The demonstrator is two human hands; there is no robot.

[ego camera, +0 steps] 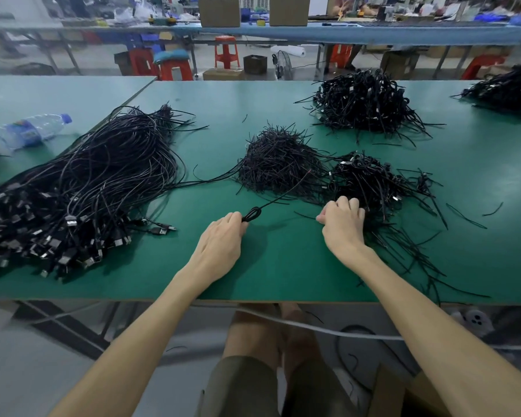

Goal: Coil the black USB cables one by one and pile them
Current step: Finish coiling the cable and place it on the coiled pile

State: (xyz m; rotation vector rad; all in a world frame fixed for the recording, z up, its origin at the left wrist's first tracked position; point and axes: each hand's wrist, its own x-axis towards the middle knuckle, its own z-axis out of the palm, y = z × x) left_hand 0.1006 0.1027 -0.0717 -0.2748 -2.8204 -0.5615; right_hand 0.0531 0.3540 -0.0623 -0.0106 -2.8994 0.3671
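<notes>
At the near edge of the green table (283,266), the left hand (220,245) clamps one looped cable (251,214) — tail pointing away, rightward, toward the middle heap (280,167). The right hand (342,224) curls its fingers (348,203) beside the coiled pile (373,182) — grip unclear. Five black heaps (367,103) in all.

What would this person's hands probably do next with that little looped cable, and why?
Probably move the right hand across and wrap its thin strand round the looped cable. The left hand pinches that loop with its tail trailing loose, while the right hand's curled fingers seem to pinch a strand beside the pile of bundled cables.
</notes>
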